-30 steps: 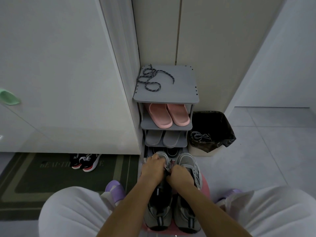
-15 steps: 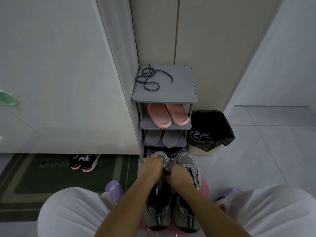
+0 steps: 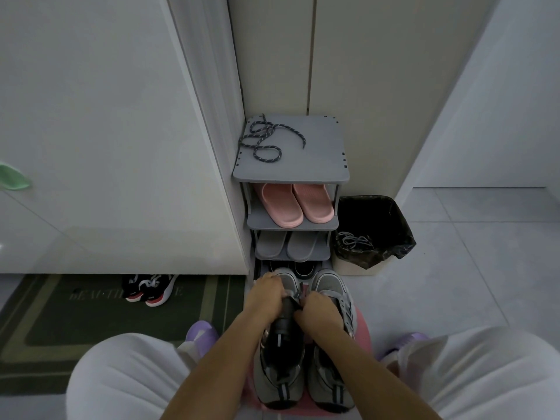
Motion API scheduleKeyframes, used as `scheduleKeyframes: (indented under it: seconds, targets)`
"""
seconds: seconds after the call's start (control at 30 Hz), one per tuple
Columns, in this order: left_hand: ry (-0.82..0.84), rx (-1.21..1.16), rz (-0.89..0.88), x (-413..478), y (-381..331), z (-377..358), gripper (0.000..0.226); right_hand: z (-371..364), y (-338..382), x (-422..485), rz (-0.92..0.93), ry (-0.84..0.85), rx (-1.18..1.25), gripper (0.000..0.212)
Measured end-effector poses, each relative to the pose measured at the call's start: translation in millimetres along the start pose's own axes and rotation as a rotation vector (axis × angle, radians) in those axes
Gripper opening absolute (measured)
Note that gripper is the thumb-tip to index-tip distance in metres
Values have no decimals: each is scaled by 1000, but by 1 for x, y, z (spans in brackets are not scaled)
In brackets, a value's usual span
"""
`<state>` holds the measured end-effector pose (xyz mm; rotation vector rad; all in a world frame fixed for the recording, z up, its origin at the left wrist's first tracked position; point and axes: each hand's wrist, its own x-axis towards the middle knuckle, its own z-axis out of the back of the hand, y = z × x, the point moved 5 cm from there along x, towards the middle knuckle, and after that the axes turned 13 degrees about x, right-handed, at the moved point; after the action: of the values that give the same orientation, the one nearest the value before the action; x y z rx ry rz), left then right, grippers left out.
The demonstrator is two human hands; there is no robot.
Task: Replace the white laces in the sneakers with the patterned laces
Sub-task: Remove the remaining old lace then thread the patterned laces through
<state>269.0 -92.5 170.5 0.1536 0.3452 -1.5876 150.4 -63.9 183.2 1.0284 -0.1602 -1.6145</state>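
Grey mesh sneaker [image 3: 269, 378] (black padded tongue [image 3: 286, 326]) sits gripped by left hand [image 3: 266, 296] and right hand [image 3: 318, 310].

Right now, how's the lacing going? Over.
Left hand grips sneaker, right hand pinches dark lace. Spare lace on rack. Nothing blocking.

Pink slippers [image 3: 281, 206] on grey rack [image 3: 318, 153]

Grey shoe rack [image 3: 318, 156], patterned lace [image 3: 261, 130] on top, 2 sneakers [image 3: 280, 386] on pink stool [image 3: 362, 328]
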Motion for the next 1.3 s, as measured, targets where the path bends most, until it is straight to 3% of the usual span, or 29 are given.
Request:
scheduleKeyframes:
  seconds: [0.03,0.13,0.3,0.6,0.8,0.93,1.07,1.13,1.2,1.3]
  targets:
    - [5,-30,15,0,1,-2,16,0,1,0,-4,-1,-9,26]
    - [5,-101,61,2,6,-6,11,1,3,-3,2,-7,-24,8]
    - [-2,-141,64,4,7,-10,36,1,1,-2,-7,-28,-39,26]
    - [-20,-241,22,4,10,-12,24,0,0,-1,9,-45,-35,24]
    - [-66,-501,75,-2,33,-13,31,0,-2,1,-6,-46,-27,27]
    - [-19,-503,96,-8,38,-18,36,-2,-4,2,-3,-18,-20,25]
    - [36,-498,111,-12,43,-21,32,1,-2,4,20,90,29,38]
    - [81,-493,113,-13,45,-18,28,6,-2,9,-58,113,163,45]
    - [126,-557,127,-14,45,-10,23,10,-1,15,-128,122,284,36]
    - [138,-750,185,-14,51,16,23,7,5,28,-81,113,195,15]
